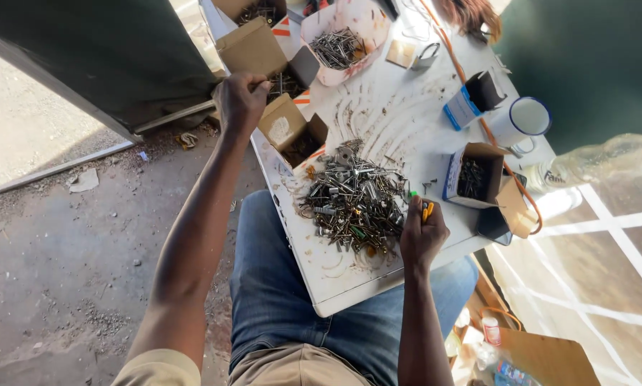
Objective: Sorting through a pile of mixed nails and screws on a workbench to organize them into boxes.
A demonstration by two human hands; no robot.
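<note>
A heap of mixed metal screws and bolts [353,200] lies on a dirty white board [335,286] that rests across my lap. My right hand [421,236] sits at the heap's right edge, closed on a small orange and green plastic piece [424,209]. My left hand [241,100] is stretched out to the board's left edge, fingers pinched together over an open cardboard box of dark screws [286,84]. What the left fingers pinch is too small to tell.
Another cardboard box [296,136] stands open near the heap. A pink tub of nails [341,44] is at the back. A blue-sided box of screws [471,179], a white mug [524,121] and an orange cord [478,114] lie to the right. Concrete floor is on the left.
</note>
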